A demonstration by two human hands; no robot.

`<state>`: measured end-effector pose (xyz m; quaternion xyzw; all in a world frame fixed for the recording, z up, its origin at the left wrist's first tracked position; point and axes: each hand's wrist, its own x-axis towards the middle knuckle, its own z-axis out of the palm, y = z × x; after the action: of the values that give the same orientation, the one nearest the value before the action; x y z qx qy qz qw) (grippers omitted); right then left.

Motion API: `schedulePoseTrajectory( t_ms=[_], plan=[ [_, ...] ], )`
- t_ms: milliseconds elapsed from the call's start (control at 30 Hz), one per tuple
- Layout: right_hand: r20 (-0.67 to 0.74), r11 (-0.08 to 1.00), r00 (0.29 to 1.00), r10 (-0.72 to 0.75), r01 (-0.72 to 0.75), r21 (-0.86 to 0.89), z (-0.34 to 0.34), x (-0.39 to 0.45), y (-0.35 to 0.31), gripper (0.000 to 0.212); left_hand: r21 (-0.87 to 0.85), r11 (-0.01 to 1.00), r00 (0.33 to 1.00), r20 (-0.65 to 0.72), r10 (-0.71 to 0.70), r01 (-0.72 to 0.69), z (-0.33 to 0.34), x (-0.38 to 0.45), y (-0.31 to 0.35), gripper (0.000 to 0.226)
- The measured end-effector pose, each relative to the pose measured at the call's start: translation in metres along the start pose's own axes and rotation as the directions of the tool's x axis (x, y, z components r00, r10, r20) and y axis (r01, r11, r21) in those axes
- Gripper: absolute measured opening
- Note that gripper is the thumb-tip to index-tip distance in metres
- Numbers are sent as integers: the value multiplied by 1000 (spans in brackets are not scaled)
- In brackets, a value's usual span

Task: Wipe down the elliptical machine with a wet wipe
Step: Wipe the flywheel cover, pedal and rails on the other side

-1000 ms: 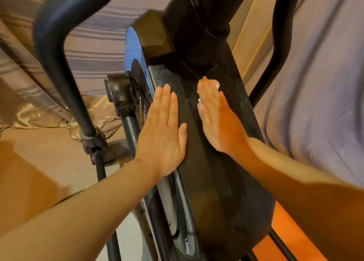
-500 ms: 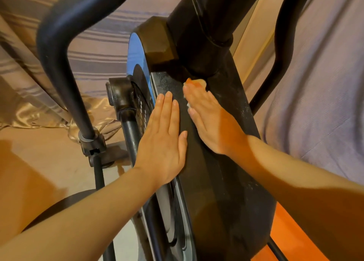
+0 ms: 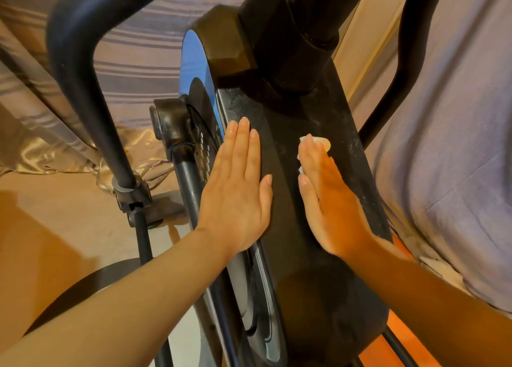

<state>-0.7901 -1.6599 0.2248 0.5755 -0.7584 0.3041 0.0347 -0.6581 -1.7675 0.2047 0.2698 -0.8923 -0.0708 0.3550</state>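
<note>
1. While the left hand (image 3: 235,192) lies flat, fingers straight, bracing the elliptical machine (image 3: 279,156), its housing looks rigid.
2. Right of it, the right hand (image 3: 329,197) presses the wet wipe (image 3: 318,140) under straight fingers; soft, likely bunches, best pinned flat.

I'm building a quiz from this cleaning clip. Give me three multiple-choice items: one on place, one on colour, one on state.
1. Where is the wet wipe?
A under the right hand
B on the floor
C under the left hand

2. What colour is the elliptical's housing?
A white
B black
C red

3. How do the left hand's fingers lie?
A curled in a fist
B pinching the wipe
C straight, flat on the housing

Answers: 1 A, white edges show past the right hand's fingertips; 2 B, the panel is dark throughout; 3 C, the fingers lie extended together.
</note>
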Motion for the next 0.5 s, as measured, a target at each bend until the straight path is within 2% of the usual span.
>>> schedulePoseTrajectory(
  t_ms=[100,167,200,300,333,400,500],
  plan=[
    [-43,1000,999,9,-8,22,8,-33,-4,60,-17,1000,1000,6,1,0,0,0,0,64],
    [-1,997,997,73,-73,36,9,-28,-8,60,-18,1000,1000,4,5,-5,0,0,-1,64],
    [16,996,996,85,-85,-17,11,-20,-7,59,-16,1000,1000,5,6,-6,0,0,-1,63],
    [-86,968,996,31,-51,-247,15,20,-6,59,-2,1000,1000,5,11,-11,-1,0,-1,63],
    [-104,960,994,43,-70,-272,12,35,-11,58,3,1000,1000,5,16,-16,-1,0,-1,63],
    [-67,952,989,132,-146,-270,6,58,-18,56,-3,1000,1000,8,22,-22,-2,1,0,64],
    [-67,974,981,182,-189,-123,2,63,-31,57,-10,1000,1000,12,18,-17,-3,2,0,64]
  ],
)
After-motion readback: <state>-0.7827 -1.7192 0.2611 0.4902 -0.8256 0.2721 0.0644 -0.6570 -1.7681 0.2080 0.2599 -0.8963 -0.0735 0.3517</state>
